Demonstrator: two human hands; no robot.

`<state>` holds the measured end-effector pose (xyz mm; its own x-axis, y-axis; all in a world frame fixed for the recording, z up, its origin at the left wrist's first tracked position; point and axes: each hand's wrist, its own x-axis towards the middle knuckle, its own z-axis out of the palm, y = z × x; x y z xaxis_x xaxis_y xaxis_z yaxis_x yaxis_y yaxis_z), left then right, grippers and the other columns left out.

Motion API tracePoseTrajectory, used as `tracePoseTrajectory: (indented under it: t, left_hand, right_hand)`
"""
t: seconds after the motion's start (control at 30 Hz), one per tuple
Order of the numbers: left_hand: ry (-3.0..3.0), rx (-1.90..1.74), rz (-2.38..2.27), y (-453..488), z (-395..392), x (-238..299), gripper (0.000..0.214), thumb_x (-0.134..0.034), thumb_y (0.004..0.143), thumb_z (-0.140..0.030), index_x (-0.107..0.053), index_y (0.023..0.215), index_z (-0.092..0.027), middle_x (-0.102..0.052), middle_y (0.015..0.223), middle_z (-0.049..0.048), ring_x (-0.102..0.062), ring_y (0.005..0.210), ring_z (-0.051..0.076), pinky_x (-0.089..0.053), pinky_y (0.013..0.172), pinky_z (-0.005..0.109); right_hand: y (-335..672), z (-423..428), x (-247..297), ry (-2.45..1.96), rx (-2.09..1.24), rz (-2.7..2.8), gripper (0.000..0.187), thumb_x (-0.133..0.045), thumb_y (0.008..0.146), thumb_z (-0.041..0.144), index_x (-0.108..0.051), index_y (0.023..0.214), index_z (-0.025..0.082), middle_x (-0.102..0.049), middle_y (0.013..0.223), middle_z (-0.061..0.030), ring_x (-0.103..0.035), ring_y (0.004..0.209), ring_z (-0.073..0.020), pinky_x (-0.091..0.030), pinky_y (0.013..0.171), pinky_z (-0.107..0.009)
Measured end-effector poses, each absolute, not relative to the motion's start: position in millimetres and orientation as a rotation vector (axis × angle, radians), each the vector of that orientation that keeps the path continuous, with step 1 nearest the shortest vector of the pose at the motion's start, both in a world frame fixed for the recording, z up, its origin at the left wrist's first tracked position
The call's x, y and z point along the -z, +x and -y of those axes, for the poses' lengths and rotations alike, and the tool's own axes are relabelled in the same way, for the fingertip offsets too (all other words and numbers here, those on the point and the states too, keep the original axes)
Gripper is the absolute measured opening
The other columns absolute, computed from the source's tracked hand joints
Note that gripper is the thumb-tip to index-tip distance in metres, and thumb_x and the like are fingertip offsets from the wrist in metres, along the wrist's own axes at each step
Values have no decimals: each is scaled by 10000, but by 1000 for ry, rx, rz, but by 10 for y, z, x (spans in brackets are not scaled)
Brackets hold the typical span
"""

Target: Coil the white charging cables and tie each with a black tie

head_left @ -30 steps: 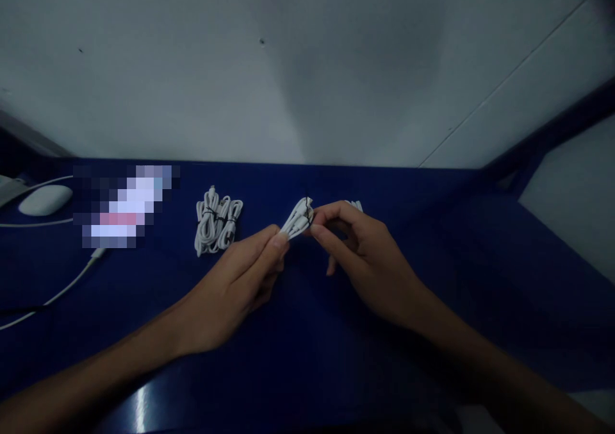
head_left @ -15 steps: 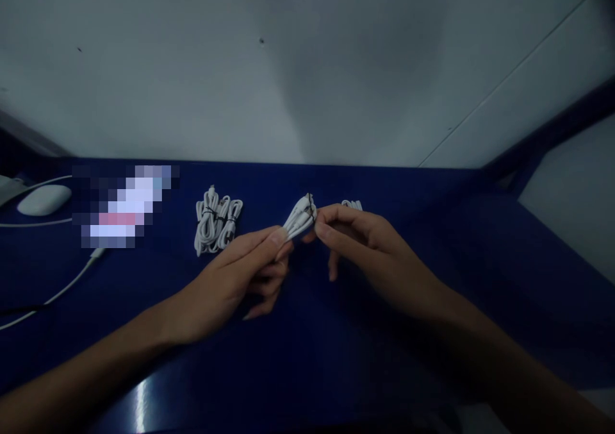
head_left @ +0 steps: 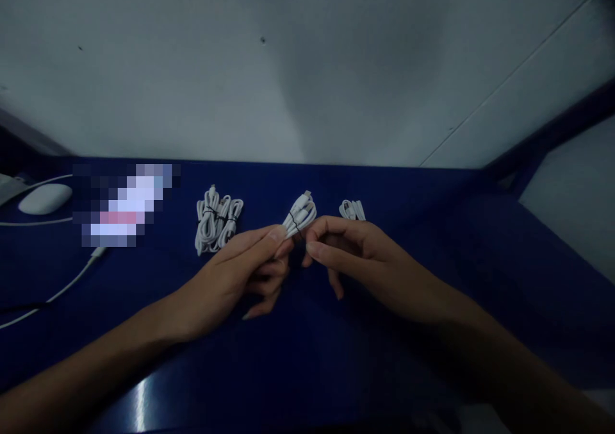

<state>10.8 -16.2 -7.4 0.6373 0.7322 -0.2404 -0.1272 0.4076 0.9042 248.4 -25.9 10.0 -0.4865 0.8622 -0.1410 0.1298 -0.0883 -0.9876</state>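
My left hand pinches a folded white cable bundle between thumb and fingertips, holding it up over the blue table. A thin black tie rings the bundle's middle. My right hand is closed in a pinch just right of the bundle, at the tie; what its fingertips hold is too small to make out. A pile of tied white cable bundles lies on the table to the left. Another small white cable lies behind my right hand.
A white computer mouse and a thin white cord lie at the far left, next to a blurred-out object. A pale wall rises behind the table. The table's right edge drops off to a light floor.
My right hand has slid down and back from the bundle's tip toward its middle, uncovering the small cable behind it. The black tie now sits mid-bundle. My left hand's lower fingers have loosened.
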Motion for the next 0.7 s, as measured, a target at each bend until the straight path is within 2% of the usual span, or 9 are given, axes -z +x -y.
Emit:
tracePoseTrajectory:
  t: [0.27, 0.5, 0.7]
  left_hand:
    - [932, -591, -719, 113, 116, 11, 449, -529, 1149, -536, -500, 831, -222, -305, 687, -71, -253, 501, 89, -372, 396, 169]
    - [822, -582, -733, 104, 109, -63, 435, -534, 1137, -492, -485, 807, -213, -270, 681, -80, -202, 499, 75, -335, 385, 148]
    - [741, -592, -737, 89, 120, -66, 389, -530, 1114, -447, -474, 804, -219, -253, 699, -77, -185, 519, 85, -350, 398, 149]
  right_hand:
    - [2484, 274, -88, -1112, -1586, 1679, 173, -735, 1094, 412, -739, 1065, 241, -699, 1015, -10, -602, 720, -127, -562, 616, -245]
    - [2491, 271, -54, -1156, -1537, 1639, 250, -703, 1114, 478, -713, 1089, 229, -704, 950, -5, -603, 669, -120, -521, 566, -246]
    - [2491, 275, -54, -1189, -1499, 1619, 268, -716, 1106, 490, -711, 1061, 226, -627, 830, 22, -470, 612, -105, -373, 528, -249]
